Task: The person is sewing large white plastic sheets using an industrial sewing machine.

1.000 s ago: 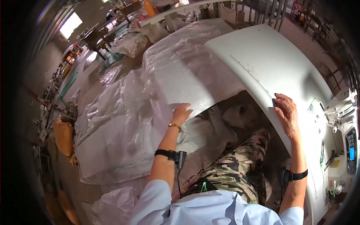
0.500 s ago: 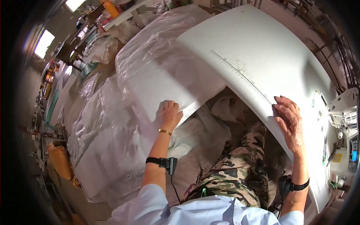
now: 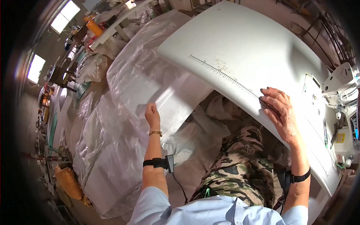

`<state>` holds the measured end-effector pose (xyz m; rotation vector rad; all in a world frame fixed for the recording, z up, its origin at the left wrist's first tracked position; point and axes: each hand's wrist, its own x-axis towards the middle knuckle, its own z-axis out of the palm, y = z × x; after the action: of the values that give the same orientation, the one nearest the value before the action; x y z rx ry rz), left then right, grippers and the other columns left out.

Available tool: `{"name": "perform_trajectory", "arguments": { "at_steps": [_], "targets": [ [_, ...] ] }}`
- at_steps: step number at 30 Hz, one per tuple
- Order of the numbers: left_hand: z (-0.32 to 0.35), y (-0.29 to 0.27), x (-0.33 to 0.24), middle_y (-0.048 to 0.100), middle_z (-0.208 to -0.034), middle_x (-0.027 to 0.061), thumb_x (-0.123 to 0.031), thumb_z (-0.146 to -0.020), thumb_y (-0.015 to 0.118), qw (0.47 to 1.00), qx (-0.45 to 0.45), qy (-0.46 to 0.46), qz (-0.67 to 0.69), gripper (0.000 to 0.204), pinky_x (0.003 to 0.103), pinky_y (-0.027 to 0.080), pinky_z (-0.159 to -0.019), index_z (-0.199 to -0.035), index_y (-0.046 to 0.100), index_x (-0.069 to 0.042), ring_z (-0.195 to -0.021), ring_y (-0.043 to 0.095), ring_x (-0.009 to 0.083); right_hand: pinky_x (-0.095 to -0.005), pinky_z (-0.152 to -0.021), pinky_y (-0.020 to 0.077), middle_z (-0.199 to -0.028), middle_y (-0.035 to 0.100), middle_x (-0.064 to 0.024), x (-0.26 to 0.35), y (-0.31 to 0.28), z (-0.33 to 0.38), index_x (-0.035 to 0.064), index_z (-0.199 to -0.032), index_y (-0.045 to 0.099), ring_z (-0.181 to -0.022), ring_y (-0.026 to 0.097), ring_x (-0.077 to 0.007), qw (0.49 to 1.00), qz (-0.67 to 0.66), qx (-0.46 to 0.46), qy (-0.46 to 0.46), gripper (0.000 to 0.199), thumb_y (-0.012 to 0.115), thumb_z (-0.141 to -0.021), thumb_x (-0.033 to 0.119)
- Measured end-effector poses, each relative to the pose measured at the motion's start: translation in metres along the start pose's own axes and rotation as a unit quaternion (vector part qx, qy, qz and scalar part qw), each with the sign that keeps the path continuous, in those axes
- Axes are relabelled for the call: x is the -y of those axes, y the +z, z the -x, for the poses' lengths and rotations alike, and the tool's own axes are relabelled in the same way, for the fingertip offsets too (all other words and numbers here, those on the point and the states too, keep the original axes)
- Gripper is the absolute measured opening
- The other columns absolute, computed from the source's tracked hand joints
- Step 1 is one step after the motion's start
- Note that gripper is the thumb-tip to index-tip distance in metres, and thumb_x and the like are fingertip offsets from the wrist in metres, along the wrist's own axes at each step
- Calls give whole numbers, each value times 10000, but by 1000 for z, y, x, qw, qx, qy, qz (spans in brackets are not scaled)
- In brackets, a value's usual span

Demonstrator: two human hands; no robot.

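My left hand [image 3: 152, 115] is closed in a fist, held over the whitish translucent plastic sheeting [image 3: 123, 71] to the left. What its fingers hold, if anything, is hidden. My right hand [image 3: 279, 112] lies on the near edge of a white tabletop [image 3: 262, 41], fingers stretched out and a little bent. Its fingertips rest by the end of a ruler scale [image 3: 225, 75] marked along that edge. Nothing shows in the right hand.
A white sewing machine [image 3: 339, 84] stands on the tabletop's right end. Crumpled plastic-covered bundles [image 3: 108, 157] fill the left side. An orange-yellow sack [image 3: 69, 182] lies at the far left. A cluttered bench with an orange bottle [image 3: 94, 28] is at the back left.
My left hand has lifted slightly left and closed into a fist; before, it lay on the sheeting. The right hand keeps its place by the scale. The whole view has shifted a little.
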<state>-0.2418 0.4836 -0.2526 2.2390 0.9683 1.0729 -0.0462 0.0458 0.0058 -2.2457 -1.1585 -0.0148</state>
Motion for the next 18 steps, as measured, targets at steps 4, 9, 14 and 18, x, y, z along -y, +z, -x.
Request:
{"name": "perform_trajectory", "arguments": {
  "at_steps": [4, 9, 14, 18],
  "targets": [
    [5, -27, -55, 585, -760, 119, -129, -979, 552, 992, 58, 67, 89, 132, 358, 440, -617, -893, 586, -35, -621, 510, 226, -425, -1085, 380, -1308, 608, -65, -13, 2, 6, 32, -1130, 664, -1291, 497, -279, 999, 23, -21, -23, 279, 678, -865, 118],
    [100, -71, -87, 654, -865, 198, -112, -966, 540, 960, 228, 136, 84, 138, 427, 500, -683, -933, 634, -16, -790, 630, 396, -409, -953, 458, -1086, 666, -108, 0, 12, 26, 50, -966, 662, -1070, 604, -293, 971, 60, -141, -182, 113, 670, -858, 83],
    [187, -102, -155, 671, -795, 171, -114, -935, 601, 894, 354, 201, 185, 123, 380, 504, -596, -930, 668, -11, -681, 654, 335, -392, -640, 510, -686, 640, -140, 35, 105, 94, 10, -801, 685, -673, 643, -322, 970, -197, 95, 104, 392, 709, -880, 394],
    [210, -137, -213, 665, -762, 158, -107, -919, 618, 841, 459, 186, 217, 111, 375, 496, -589, -914, 671, -10, -670, 648, 329, -383, -727, 557, -1105, 653, -180, 22, 156, 129, -31, -1193, 584, -911, 661, -257, 754, -496, 134, 410, 559, 675, -914, 445]
  ]
}}
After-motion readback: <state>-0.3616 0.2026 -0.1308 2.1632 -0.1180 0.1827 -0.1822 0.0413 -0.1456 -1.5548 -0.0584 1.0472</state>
